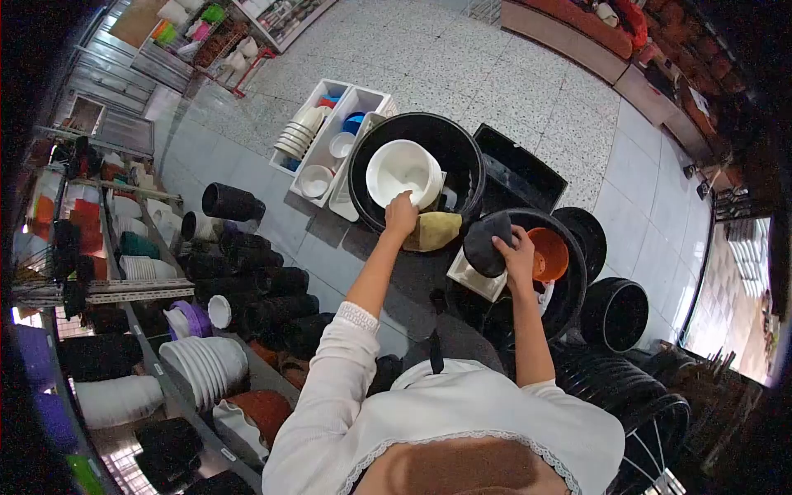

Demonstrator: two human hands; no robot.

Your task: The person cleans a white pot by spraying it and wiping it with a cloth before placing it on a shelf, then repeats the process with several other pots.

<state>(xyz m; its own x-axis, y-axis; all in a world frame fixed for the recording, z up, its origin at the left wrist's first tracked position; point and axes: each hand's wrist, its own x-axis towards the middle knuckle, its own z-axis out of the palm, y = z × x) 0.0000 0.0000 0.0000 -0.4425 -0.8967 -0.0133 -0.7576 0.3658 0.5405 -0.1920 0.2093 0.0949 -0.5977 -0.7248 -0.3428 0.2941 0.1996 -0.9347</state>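
White round pots (399, 165) and rounded black piece (485, 249) touch separate hands (402, 214) (519, 257).

Tiled floor and side shelf, with the containers resting on them.
The floor (429, 66), speckled in its middle part and plain pale at the sides, bears two large round tubs, the first black tub (468, 151) and the second black tub (575, 297); a rectangular black tray (521, 171) just beside them; white boxes (336, 134) near the first; and, at left, black pots (276, 282). A metal shelf (124, 288) at far left carries stacked white pots (148, 268).
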